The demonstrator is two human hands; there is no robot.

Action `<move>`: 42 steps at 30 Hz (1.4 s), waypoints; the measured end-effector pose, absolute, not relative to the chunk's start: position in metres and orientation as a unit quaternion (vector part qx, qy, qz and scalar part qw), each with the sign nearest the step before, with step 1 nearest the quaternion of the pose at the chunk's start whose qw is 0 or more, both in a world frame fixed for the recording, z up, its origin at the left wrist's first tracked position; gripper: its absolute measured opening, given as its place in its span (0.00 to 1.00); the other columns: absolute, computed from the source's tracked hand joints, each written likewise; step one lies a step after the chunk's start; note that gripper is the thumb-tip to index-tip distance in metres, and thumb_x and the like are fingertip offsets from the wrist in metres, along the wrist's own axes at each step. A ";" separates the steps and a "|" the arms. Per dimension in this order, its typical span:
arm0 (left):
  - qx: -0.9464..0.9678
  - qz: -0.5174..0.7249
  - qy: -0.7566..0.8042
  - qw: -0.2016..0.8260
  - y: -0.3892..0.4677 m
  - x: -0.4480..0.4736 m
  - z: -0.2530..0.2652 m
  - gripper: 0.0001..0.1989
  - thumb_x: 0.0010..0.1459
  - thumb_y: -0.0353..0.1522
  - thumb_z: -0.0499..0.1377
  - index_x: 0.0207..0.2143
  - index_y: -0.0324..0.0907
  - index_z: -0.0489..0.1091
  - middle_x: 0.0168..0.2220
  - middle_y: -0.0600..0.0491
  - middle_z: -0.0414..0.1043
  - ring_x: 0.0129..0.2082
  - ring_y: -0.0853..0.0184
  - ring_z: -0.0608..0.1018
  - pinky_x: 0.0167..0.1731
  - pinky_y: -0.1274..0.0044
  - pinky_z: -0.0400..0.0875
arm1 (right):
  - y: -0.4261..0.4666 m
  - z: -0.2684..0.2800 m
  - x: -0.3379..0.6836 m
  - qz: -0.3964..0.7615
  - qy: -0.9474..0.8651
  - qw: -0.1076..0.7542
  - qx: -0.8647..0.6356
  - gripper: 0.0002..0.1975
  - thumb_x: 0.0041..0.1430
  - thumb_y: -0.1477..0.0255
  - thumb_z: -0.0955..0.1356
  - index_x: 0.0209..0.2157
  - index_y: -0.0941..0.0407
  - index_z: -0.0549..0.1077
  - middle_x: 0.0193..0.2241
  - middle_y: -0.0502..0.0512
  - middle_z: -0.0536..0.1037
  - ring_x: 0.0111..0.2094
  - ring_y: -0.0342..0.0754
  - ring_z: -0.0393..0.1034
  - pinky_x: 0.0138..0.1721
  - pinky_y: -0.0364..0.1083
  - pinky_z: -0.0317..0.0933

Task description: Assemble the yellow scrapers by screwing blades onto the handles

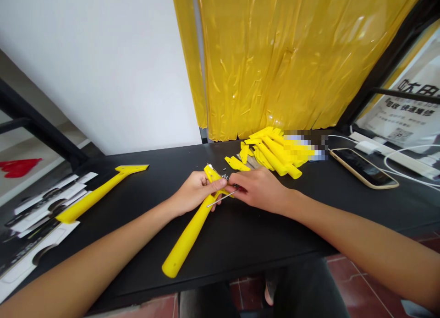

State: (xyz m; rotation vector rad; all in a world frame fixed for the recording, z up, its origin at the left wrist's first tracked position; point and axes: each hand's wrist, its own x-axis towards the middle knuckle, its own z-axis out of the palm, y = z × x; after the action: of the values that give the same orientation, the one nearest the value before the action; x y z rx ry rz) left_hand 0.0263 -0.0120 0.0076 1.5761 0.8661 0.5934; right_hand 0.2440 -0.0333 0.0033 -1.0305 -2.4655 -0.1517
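Note:
A yellow long-handled scraper point(187, 242) slants over the black table, its round handle end toward me. My left hand point(197, 192) is closed around its neck just below the head, thumb on top. In my right hand point(261, 189) is a screwdriver point(222, 198); its thin metal shaft points left across the scraper, and a bit of red handle shows between the fingers. The right fingertips are close to the scraper head, partly hiding it. Several small screws point(224, 176) lie on the table just beyond the fingers.
A heap of yellow scraper parts point(271, 153) lies at the back, partly blurred out. Another yellow scraper point(99, 196) rests on printed cardboard sleeves point(51, 203) at left. To the right are a phone point(364, 167), white cables and a power strip point(395, 155).

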 end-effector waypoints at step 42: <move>0.627 0.175 0.405 0.642 -0.020 0.025 0.019 0.16 0.65 0.46 0.58 0.36 0.42 0.66 0.26 0.57 0.66 0.14 0.75 0.68 0.07 0.84 0.61 | -0.019 0.012 0.251 0.448 -0.781 0.251 -0.356 0.11 0.64 0.65 0.67 0.30 0.57 0.69 0.21 0.44 0.61 0.25 0.40 0.54 0.26 0.43 0.48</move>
State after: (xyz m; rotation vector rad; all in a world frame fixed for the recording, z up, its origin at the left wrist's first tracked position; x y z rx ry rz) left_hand 0.0252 -0.0198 0.0187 1.4300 0.9225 0.3987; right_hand 0.2511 -0.0188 0.0116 -0.9677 -2.1249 1.2191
